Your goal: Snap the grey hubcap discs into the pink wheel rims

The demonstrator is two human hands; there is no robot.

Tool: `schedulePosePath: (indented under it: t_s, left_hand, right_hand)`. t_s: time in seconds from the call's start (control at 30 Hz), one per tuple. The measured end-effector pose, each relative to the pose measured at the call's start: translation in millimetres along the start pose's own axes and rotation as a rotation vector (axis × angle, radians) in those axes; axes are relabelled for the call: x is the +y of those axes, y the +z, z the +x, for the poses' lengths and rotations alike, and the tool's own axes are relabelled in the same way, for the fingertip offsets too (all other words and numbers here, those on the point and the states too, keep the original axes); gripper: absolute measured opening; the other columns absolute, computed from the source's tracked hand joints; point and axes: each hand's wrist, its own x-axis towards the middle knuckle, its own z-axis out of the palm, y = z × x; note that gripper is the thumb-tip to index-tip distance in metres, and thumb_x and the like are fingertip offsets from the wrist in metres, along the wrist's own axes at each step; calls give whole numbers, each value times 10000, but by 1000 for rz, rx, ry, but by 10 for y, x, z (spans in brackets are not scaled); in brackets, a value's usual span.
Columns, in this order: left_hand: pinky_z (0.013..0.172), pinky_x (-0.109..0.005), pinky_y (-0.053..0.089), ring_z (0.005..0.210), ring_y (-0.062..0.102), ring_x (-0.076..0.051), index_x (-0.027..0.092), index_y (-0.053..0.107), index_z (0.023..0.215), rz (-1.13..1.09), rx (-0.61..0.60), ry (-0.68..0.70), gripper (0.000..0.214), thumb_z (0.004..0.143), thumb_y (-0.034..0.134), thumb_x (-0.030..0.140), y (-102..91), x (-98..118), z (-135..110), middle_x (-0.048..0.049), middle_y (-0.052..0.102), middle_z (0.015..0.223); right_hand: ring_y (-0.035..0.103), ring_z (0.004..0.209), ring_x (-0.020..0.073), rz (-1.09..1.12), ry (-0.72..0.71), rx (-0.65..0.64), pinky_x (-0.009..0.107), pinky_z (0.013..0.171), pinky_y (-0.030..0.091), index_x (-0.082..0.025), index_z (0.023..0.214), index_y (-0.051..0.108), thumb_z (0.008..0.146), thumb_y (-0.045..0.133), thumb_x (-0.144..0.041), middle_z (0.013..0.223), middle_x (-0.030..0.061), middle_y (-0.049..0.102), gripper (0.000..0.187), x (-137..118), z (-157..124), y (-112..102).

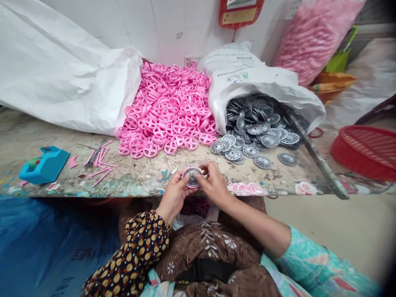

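My left hand (175, 194) and my right hand (213, 183) are closed together on one small pink wheel with a silver hubcap (192, 177) in it, held just over the front edge of the worn table (130, 177). Beyond it lies a heap of pink toy wheels (168, 107) spilling from a white sack (62, 78). To the right, silver hubcaps (256, 128) spill from another white sack (247, 74). A bag in my lap holds more pink pieces (194, 206), partly hidden by my hands.
A blue plastic tool (45, 165) and loose pink sticks (100, 163) lie at the table's left. A red basket (366, 150) stands at the right, and a metal rod (312, 154) slants across the table edge. A clear bag of pink parts (312, 37) leans against the wall.
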Motion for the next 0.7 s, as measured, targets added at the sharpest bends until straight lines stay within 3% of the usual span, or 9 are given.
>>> schedulePosePath:
  t_s: [0.1, 0.2, 0.37, 0.5, 0.7]
  left_hand:
    - [675, -291, 550, 724, 637, -127, 186, 584, 950, 25, -32, -18, 279, 737, 697, 324, -29, 46, -108, -16, 663, 891]
    - [631, -286, 555, 694, 629, -128, 185, 591, 906, 62, -33, -43, 274, 707, 719, 323, -55, 59, -174, -5, 654, 838]
    - [546, -253, 545, 651, 607, -123, 164, 594, 850, 104, 5, -76, 291, 659, 749, 319, -106, -20, -240, -2, 627, 777]
    - [568, -256, 544, 649, 607, -119, 152, 590, 893, 137, -11, -120, 322, 695, 719, 371, -112, -56, -279, -24, 634, 816]
    - [438, -225, 503, 548, 568, -109, 150, 596, 838, 211, 128, -27, 331, 680, 705, 420, -99, -147, -272, 5, 602, 714]
  right_hand:
    - [545, 788, 159, 47, 22, -215, 284, 694, 436, -197, 1106, 515, 844, 546, -332, 920, 42, 592, 297, -112, -15, -150]
    - [545, 749, 146, 58, 20, -370, 269, 687, 414, -213, 1015, 561, 862, 516, -306, 832, 7, 616, 185, -176, -51, -223]
    - [516, 688, 134, 212, 183, -302, 250, 642, 401, -208, 892, 564, 802, 562, -271, 745, -21, 584, 110, -82, -180, -80]
    - [478, 632, 119, 437, 299, -333, 234, 592, 389, -199, 823, 534, 735, 596, -261, 676, -46, 517, 125, -20, -237, 47]
    - [471, 624, 122, 540, 348, -240, 247, 597, 402, -205, 793, 482, 726, 590, -311, 673, -47, 495, 165, -29, -300, 170]
